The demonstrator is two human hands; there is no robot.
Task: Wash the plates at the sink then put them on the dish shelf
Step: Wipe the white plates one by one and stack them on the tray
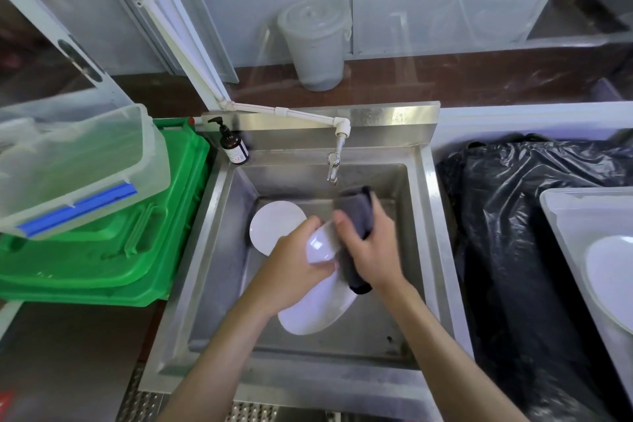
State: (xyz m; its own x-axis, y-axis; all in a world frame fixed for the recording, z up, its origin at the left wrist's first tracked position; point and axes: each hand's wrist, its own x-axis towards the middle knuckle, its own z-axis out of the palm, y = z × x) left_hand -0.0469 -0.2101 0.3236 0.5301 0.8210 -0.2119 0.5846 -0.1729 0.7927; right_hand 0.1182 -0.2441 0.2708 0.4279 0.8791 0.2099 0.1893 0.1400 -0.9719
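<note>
My left hand point(297, 252) grips the tilted white plate point(320, 301); my right hand point(371, 250) clutches the grey cloth point(354, 212). Wet, it could slip into the sink point(219, 250).

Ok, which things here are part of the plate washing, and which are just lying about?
In the job:
left hand holding a plate
right hand holding a dark cloth
second plate
sink
tap

Lying about:
soap bottle
green crate
clear tub
black bag
</note>
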